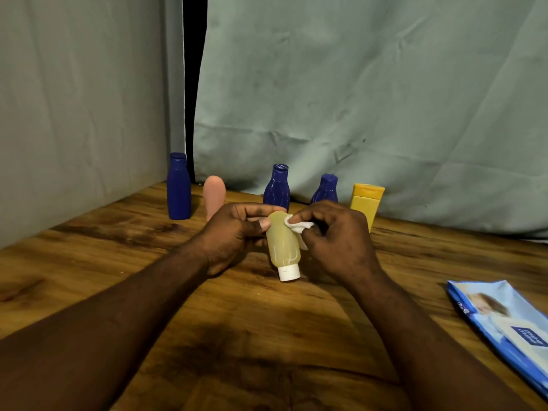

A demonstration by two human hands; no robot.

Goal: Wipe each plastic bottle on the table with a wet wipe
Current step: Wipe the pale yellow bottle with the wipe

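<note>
Holds the yellowish bottle (283, 244) cap-down, left grip (234, 232) curled round its body, right grip (335, 235) pinching the wipe (298, 225) against its upper end; probably light, squashy, slick once wet.

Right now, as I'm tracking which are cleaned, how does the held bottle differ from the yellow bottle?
The held bottle is pale, see-through, with a white cap; the yellow bottle is opaque and all yellow. The held bottle tilts in the left hand, wipe against it; the yellow bottle stands untouched on the table. Both are capped.
</note>
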